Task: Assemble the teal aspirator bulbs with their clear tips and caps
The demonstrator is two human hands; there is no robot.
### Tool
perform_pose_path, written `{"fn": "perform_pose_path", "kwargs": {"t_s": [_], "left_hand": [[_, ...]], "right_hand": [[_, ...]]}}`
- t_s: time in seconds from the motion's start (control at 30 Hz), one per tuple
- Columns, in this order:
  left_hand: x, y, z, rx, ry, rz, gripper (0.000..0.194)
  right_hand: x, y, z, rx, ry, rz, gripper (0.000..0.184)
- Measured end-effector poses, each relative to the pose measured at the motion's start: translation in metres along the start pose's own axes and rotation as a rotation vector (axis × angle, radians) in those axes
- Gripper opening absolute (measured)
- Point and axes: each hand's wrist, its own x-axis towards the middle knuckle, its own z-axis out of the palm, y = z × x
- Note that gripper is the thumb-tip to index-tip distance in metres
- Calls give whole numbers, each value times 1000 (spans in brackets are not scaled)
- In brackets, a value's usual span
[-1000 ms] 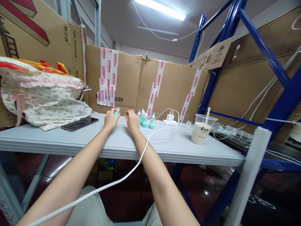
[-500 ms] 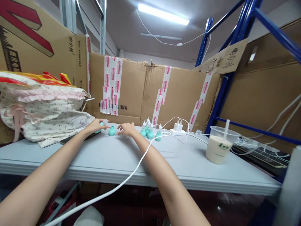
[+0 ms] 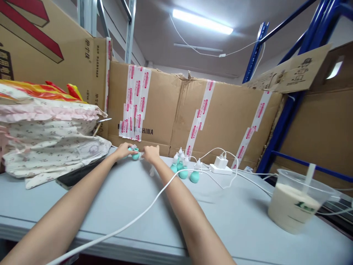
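My left hand [image 3: 124,151] is closed at the back left of the table, its fingers against a teal rubber bulb [image 3: 135,154] with an open neck. Partly hidden by those fingers is a second teal bulb [image 3: 129,149], and a whitish clear piece shows above them. Just right of the bulb, my right hand [image 3: 151,154] has its fingers pinched around a small translucent piece [image 3: 142,155], too small to make out fully. Beside my right wrist a small clear nozzle [image 3: 152,171] lies on the table. Several teal bulb syringes [image 3: 183,173] with clear nozzles stand to the right.
A white cable [image 3: 143,211] crosses over my right forearm. A white charger on a power strip [image 3: 220,168] sits behind the bulbs. At the right stands a drink cup [image 3: 292,206] with a straw. A floral cloth bag [image 3: 55,143] and a dark flat device [image 3: 77,175] lie left.
The view has come closer to the table and shifted left. My left fingers have reached the open-necked bulb. My right fingers have drawn together around a small clear piece.
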Motion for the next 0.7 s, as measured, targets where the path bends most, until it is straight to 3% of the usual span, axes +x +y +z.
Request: {"fn": "perform_pose_path", "kwargs": {"t_s": [0.17, 0.33, 0.43, 0.53, 0.7], "left_hand": [[6, -16, 15, -28, 6, -21, 42], [-2, -20, 15, -43, -63, -19, 43], [-5, -20, 15, -64, -73, 7, 43], [-6, -21, 17, -85, -49, -3, 44], [-8, -29, 15, -133, 22, -41, 59]], "right_hand": [[9, 1, 24, -10, -7, 26, 25], [9, 2, 27, 16, -36, 48, 50], [7, 7, 13, 79, -103, 90, 56], [3, 15, -15, 140, -212, 105, 41], [-6, 24, -59, 226, -671, -27, 33]]}}
